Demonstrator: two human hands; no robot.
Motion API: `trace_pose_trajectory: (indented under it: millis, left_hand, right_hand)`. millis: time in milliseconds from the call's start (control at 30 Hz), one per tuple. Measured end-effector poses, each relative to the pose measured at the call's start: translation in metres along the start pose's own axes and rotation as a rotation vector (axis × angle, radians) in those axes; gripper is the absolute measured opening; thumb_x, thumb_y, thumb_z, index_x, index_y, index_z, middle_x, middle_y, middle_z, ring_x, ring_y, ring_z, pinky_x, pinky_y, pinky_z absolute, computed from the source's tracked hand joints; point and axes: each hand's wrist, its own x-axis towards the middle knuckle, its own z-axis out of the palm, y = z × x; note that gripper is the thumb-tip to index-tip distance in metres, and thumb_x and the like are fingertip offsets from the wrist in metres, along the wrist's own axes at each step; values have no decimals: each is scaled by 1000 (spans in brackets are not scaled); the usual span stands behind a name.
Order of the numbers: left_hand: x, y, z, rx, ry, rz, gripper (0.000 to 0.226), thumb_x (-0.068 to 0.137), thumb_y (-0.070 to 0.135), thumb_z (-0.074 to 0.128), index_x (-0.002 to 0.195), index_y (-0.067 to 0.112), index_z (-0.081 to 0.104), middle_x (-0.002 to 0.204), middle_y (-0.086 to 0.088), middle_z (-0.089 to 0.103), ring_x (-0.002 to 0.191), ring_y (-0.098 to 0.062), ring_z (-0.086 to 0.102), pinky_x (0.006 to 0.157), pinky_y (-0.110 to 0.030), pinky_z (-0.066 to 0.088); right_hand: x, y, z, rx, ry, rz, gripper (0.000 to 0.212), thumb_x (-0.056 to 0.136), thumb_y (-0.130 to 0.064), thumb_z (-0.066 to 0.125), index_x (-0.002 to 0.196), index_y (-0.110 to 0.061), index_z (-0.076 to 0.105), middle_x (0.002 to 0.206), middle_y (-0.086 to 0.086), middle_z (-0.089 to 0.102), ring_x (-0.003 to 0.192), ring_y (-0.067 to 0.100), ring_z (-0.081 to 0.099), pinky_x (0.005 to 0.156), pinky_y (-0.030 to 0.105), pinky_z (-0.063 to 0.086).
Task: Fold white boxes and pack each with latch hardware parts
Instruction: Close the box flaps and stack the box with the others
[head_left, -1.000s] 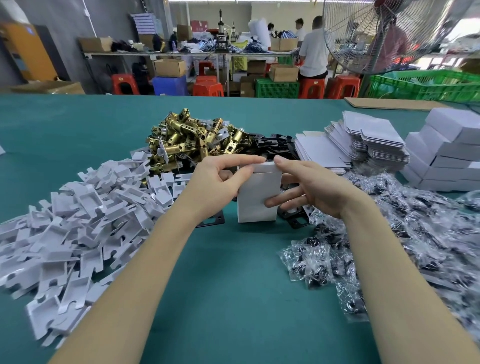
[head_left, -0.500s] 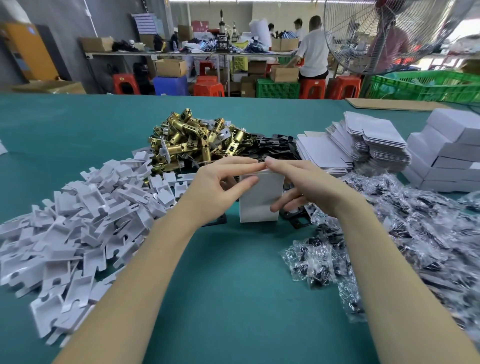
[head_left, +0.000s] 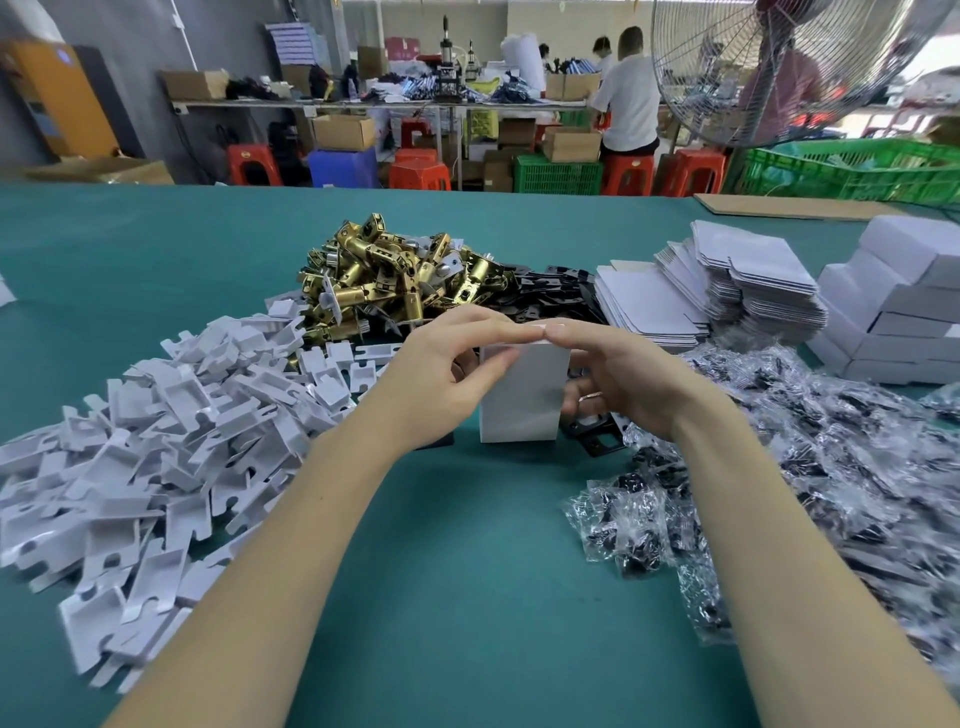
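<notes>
Your box (head_left: 522, 397) stands upright on the desk (head_left: 467, 571), caught between both hands. Your left hand (head_left: 441, 374) holds its left side, thumb curled across the front face near the top edge, forefinger laid along the top. Your right hand (head_left: 618, 379) holds the right side, forefinger stretched over the top so the two fingertips nearly meet above the box, the other fingers curled behind its right edge. Both grips are clamped on the box.

Just under your right hand, black plates (head_left: 597, 441) lie flat on the desk beside the box's base. Behind the grip sits a heap of brass latches (head_left: 395, 275), with more black plates to the right of it. Left of your left arm spreads a pile of white inserts (head_left: 156, 441). Right of your right arm lie clear bags (head_left: 805, 493) of dark parts. Farther right and back are flat box blanks (head_left: 727, 291) in stacks, then finished boxes (head_left: 904, 306) stacked up
</notes>
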Motion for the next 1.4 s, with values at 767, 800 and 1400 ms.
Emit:
trace_pose_trajectory:
  millis: [767,800,1400]
  left_hand:
    - [1,-6,2,-424,61,-505,18,101,41,62,111,27,67,87,-3,71,62,-11,63,66,-29,61]
    - [2,-7,1,-441,106,-542,19,101,42,61,110,26,68,89,-3,70,59,-10,63,63,-27,61]
    - [15,29,25,-979,158,-912,24,103,41,59,121,26,57,117,-9,68,94,-24,75,63,-33,62]
  right_hand:
    - [4,30,-5,-245,-6,13,32,92,-26,75,122,-36,68,89,-12,74,61,8,53,54,16,42]
    - [5,28,-5,-251,11,1,28,93,-29,74,120,-34,69,85,-13,72,61,7,51,53,16,41]
    - [9,19,-9,172,200,24,30,105,-43,52,108,-19,70,79,-1,74,67,12,72,58,29,59]
